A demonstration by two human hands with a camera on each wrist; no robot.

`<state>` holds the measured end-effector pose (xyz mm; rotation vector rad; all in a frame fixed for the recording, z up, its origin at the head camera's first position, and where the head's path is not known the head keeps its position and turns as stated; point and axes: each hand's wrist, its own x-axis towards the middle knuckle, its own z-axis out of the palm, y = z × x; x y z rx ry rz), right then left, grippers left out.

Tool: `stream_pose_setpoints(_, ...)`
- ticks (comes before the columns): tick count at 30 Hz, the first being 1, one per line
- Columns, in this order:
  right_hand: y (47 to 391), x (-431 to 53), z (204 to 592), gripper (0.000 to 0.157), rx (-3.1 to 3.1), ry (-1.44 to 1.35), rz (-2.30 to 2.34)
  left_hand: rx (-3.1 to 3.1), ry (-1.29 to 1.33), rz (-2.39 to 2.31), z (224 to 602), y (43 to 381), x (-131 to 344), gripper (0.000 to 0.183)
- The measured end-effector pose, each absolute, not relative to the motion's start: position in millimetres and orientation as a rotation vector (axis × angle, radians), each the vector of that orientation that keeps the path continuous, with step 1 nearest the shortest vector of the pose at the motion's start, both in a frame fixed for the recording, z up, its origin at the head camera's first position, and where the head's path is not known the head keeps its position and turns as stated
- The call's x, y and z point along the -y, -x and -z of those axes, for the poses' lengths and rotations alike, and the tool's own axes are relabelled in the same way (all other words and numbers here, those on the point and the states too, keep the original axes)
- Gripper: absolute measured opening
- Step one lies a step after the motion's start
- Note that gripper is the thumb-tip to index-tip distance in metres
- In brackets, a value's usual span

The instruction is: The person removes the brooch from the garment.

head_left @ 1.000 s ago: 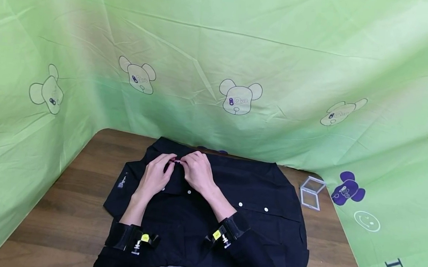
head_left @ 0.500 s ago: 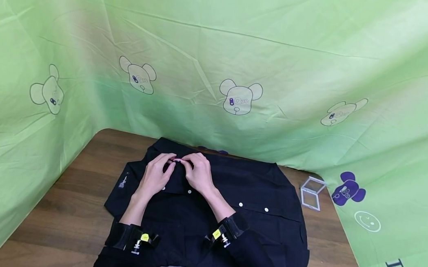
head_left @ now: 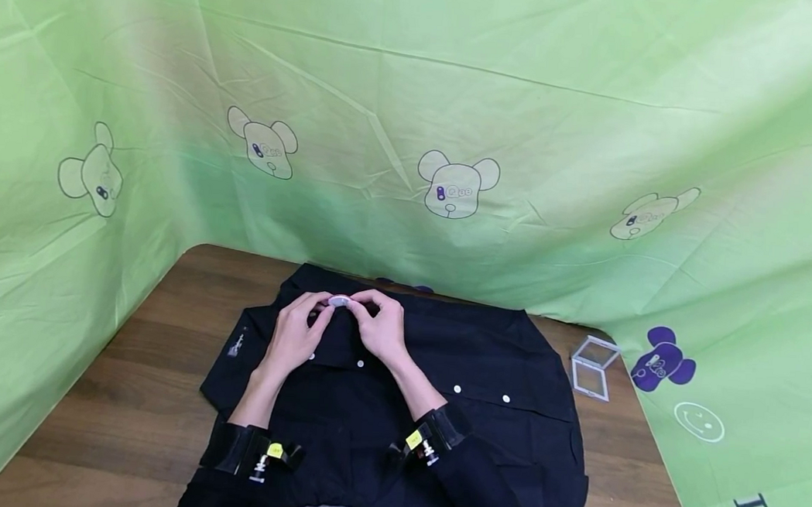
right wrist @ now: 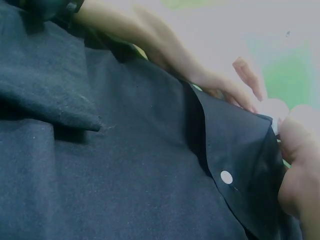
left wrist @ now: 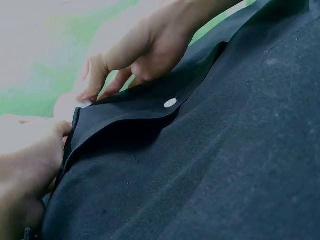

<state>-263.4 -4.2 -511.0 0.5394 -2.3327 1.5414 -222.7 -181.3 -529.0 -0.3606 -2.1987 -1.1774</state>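
A small round pale badge-like disc (head_left: 339, 301) with a pinkish edge is pinched between both hands near the far side of a dark shirt (head_left: 428, 348). My left hand (head_left: 294, 330) holds its left edge with thumb and fingers, and my right hand (head_left: 382, 328) pinches the right edge. In the right wrist view the disc (right wrist: 274, 107) appears beyond a corner of the shirt's placket (right wrist: 230, 130), between the fingertips. Seen from the left wrist, the disc (left wrist: 64, 105) is partly covered by the fingers. Whether it touches the cloth, I cannot tell.
The shirt lies spread on a wooden table (head_left: 125, 391), with several white buttons along its front. An open clear square case (head_left: 589, 365) stands to the right. A green cloth (head_left: 360, 88) printed with bear heads hangs behind and around the table.
The disc, seen nearly edge-on earlier, has tilted so its pale flat face shows. My right fingers have shifted slightly on it; the left hand has barely moved.
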Motion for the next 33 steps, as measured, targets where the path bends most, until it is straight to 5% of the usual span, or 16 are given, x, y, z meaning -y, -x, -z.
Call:
stream_pose_setpoints(20, 263, 1, 505, 0.007, 2.340, -0.648, -1.445, 2.197, 0.322, 1.147, 523, 220, 180, 0.012)
stream_pose_setpoints(33, 261, 0, 502, 0.025, 2.513, -0.737, -1.227, 2.289, 0.244, 1.131, 512, 216, 179, 0.012)
